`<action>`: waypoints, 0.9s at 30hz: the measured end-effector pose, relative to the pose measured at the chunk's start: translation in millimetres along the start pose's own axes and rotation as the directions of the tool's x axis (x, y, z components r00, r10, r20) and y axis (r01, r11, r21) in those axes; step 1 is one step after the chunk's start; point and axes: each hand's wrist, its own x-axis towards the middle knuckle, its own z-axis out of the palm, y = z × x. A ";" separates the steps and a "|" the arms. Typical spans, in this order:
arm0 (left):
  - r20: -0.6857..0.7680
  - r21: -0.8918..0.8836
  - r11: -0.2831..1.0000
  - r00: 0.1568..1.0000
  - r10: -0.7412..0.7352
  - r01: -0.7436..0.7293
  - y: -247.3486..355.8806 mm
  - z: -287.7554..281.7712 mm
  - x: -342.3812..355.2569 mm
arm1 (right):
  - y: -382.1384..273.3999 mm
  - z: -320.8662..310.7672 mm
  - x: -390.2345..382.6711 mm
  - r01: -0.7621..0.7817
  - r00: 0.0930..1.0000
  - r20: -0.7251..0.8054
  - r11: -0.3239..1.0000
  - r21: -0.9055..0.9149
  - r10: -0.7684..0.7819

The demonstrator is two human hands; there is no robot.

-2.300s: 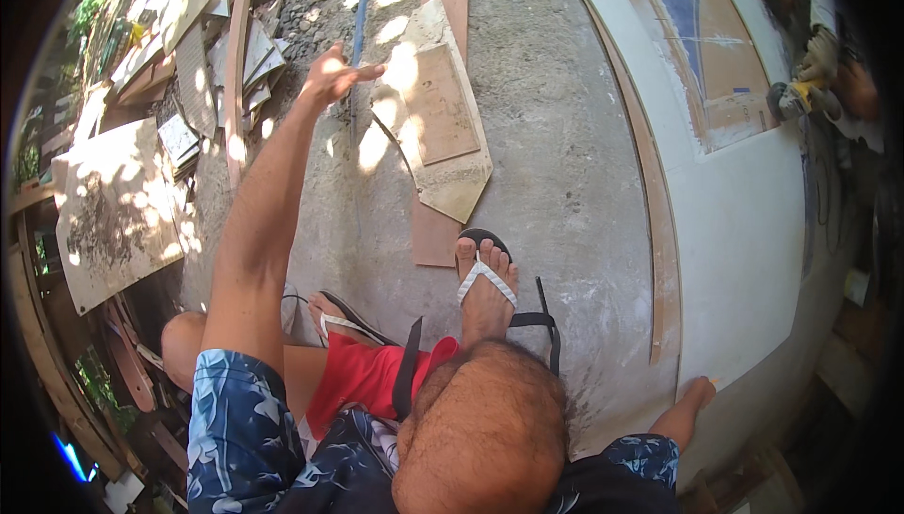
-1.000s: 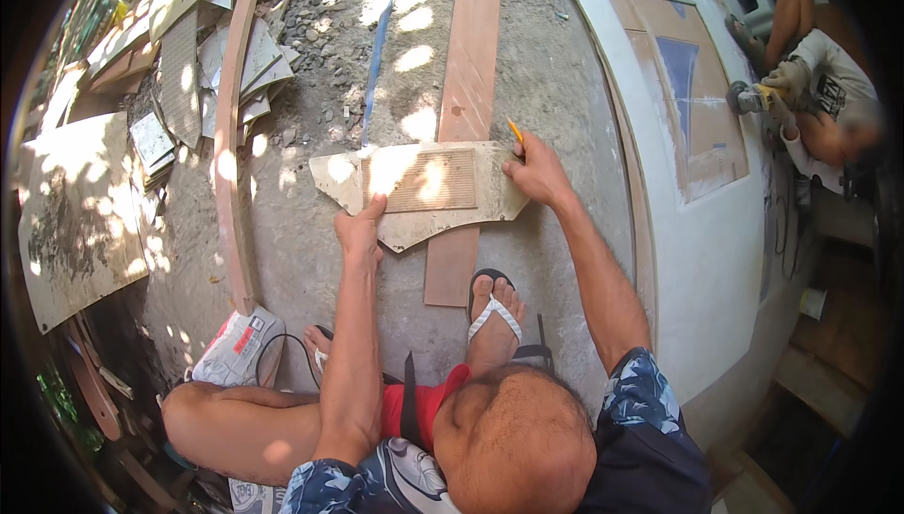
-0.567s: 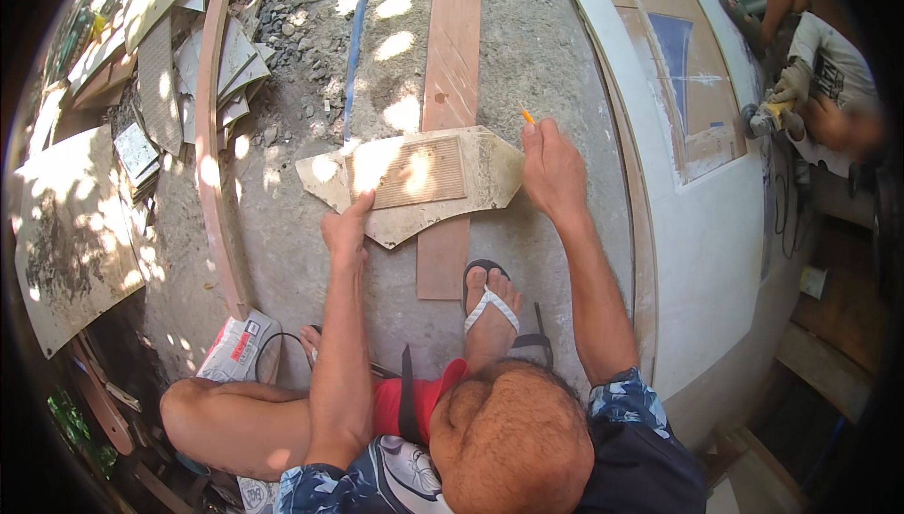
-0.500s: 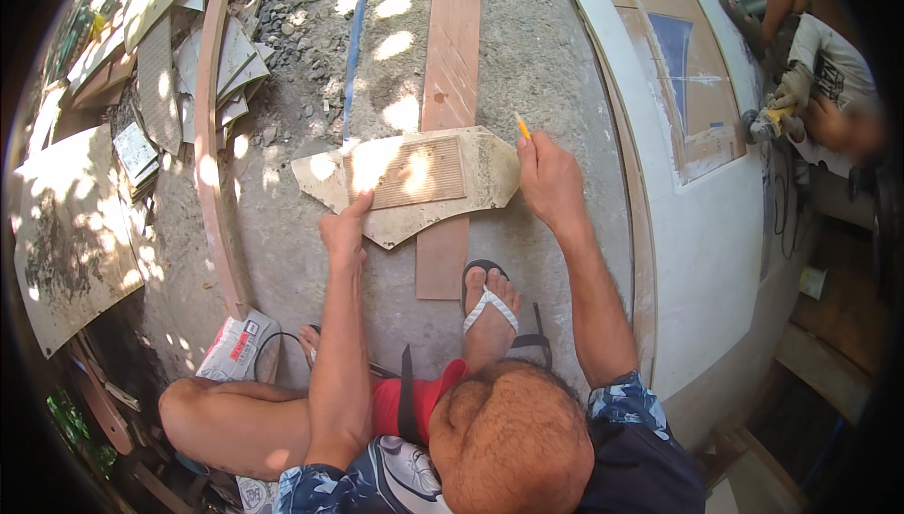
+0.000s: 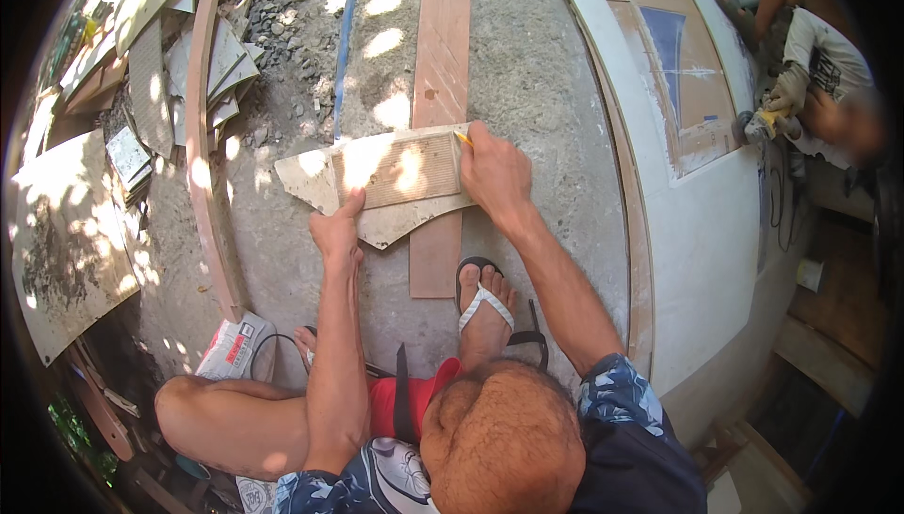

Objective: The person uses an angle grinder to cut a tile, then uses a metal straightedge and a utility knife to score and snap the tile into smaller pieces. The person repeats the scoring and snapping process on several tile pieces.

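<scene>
My left hand (image 5: 336,230) grips the lower edge of an irregular off-white board (image 5: 391,222), its thumb on top at the lower left corner of a ribbed rectangular piece (image 5: 386,173) lying on that board. Pinched in my right hand (image 5: 497,175) is a yellow pencil (image 5: 462,138), its point at the upper right corner of the ribbed piece. The right hand covers the board's right end. Beneath the board runs a long reddish-brown wooden plank (image 5: 441,53), reaching away from my foot. Patches of sunlight fall across the board and the ribbed piece.
A long wooden strip (image 5: 199,119) lies to the left, beside stacked broken tiles and panels (image 5: 226,62). A blue strip (image 5: 347,53) rests on the concrete. On the right is a large white door panel (image 5: 692,269); beyond it another person (image 5: 829,62) holds a power tool (image 5: 761,125).
My right hand has moved left with the pencil, from beyond the board's right end onto the board at the ribbed piece's corner. My left hand keeps its hold.
</scene>
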 end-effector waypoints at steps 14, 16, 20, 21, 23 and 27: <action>-0.032 0.033 0.999 0.999 0.000 0.001 -7.6 -3.9 5.6 | -8.0 -44.5 -47.4 0.172 0.897 0.427 0.981 -0.092 -0.117; -0.019 0.016 1.000 1.000 0.005 -0.005 -8.1 -7.9 7.2 | -10.1 -53.1 -53.0 0.128 0.902 0.424 0.988 -0.090 -0.078; -0.010 0.024 1.000 1.000 -0.009 0.009 -3.7 -2.7 3.7 | -1.6 -41.3 -28.7 0.021 0.993 0.119 1.000 -0.019 -0.019; 0.008 0.016 1.000 1.000 -0.004 0.004 -1.3 0.6 0.9 | 3.2 -34.8 -21.3 0.031 0.998 0.048 1.000 0.006 -0.031; 0.025 -0.004 1.000 1.000 0.010 -0.010 1.1 2.1 -4.1 | 6.8 -26.5 -11.6 0.019 1.000 0.005 0.998 0.053 -0.019; -0.006 0.004 0.999 0.999 0.040 -0.040 -3.8 -0.8 3.9 | 0.5 -16.0 2.5 -0.037 0.999 0.018 0.998 0.050 0.036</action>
